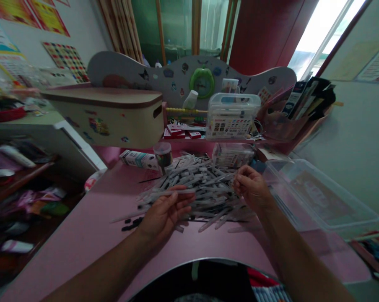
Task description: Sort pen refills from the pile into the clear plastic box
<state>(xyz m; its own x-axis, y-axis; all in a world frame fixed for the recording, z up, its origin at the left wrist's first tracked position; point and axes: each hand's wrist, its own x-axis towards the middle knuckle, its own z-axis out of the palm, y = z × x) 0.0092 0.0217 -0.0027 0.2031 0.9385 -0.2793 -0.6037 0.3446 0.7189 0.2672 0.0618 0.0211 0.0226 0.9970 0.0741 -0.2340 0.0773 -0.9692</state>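
Note:
My left hand (160, 216) is turned palm up in front of the pile, its thumb pressing a clear pen barrel (186, 191) against the fingers. The barrel lies almost level and points to the right. Over the right side of the pile, my right hand (251, 187) is closed in a pinch. Whatever its fingertips may hold is too small to make out. Beneath and behind both hands spreads a heap of translucent pen barrels (205, 178). Several small black caps (132, 224) lie on the pink desk (92, 235), left of my left hand.
Behind the heap stand a round tub (163, 154), a long printed box (139, 159) and a clear case (232, 155). On the right is a transparent plastic bin (324, 197). A lidded cream box (114, 119) and a clear carry case (232, 117) occupy the shelf.

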